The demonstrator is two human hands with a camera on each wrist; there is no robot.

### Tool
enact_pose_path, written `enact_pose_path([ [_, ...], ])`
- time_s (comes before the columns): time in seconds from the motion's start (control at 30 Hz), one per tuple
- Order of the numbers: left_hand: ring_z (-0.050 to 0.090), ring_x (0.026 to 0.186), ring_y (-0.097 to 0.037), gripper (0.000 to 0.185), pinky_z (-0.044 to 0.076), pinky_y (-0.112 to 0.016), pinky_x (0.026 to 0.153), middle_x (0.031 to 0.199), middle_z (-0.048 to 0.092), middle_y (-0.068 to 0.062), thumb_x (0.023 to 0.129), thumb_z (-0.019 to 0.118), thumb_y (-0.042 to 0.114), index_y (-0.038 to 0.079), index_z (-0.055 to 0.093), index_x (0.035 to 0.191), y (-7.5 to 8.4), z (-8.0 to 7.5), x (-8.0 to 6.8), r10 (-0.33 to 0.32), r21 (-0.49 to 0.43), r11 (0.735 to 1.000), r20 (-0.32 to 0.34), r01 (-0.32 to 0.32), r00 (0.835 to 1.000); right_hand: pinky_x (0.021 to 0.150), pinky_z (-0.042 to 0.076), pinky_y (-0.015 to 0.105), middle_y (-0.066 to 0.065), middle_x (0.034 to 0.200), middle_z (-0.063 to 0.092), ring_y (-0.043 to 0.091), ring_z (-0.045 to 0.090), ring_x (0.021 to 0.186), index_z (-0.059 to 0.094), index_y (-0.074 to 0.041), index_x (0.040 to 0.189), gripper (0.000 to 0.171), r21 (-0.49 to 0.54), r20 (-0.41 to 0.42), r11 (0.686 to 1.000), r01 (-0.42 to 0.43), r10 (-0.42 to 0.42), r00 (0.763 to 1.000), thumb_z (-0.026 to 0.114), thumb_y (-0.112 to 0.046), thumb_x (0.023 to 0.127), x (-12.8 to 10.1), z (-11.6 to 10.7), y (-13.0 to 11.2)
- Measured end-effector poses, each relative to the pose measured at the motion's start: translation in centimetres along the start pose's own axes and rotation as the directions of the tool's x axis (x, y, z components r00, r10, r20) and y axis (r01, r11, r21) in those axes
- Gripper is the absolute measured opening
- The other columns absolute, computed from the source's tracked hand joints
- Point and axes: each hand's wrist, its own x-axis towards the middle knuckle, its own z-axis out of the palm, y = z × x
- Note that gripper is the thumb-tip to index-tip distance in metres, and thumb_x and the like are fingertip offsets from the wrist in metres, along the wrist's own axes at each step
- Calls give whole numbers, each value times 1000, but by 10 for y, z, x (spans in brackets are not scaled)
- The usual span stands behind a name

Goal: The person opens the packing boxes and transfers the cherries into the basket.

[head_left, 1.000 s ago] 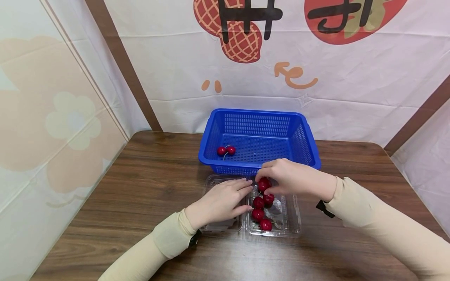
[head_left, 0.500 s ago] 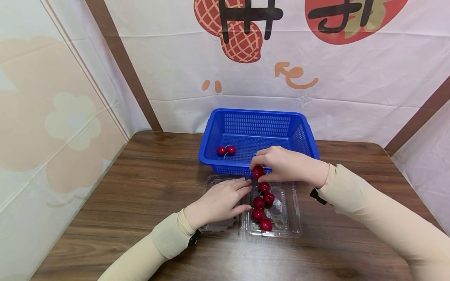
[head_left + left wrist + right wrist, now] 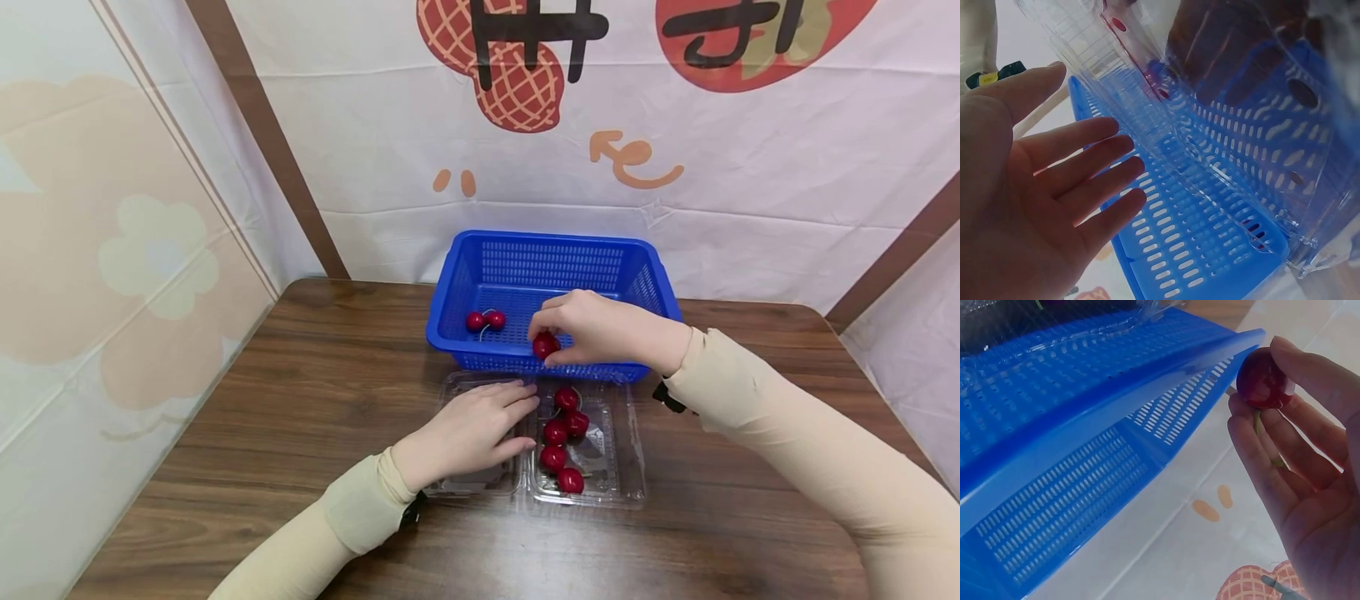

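Cherry (image 3: 545, 345) in right hand (image 3: 600, 330) fingers, above unlabelled blue basket (image 3: 645, 287).

Dark wood-grain table (image 3: 315, 392) with rounded far corners. Blue slotted basket (image 3: 551, 250) sits at the middle of the far edge. Just in front of it, toward the near edge, an opened clear clamshell box (image 3: 626, 467) lies flat on the surface, both halves side by side, almost touching the basket's near wall.
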Motion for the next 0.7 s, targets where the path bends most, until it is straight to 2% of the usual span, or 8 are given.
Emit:
enact_pose_path([
  [0.3,50,128,-21,52,40,-33,108,135,56,-8,92,56,44,7,58,129,2,-2,-2,-14,-13,1000,34,14,999,76,57,28,2,96,70,14,65,84,69,-11,100,27,11,-1,999,-36,36,999,79,-21,77,4,1,12],
  [0.7,51,128,-22,52,42,-35,106,135,57,-7,92,57,44,8,58,129,4,-5,-4,-14,-27,1000,40,15,999,80,57,32,2,96,71,14,67,87,70,-11,100,28,35,-2,993,-113,113,994,79,-25,78,13,6,37],
])
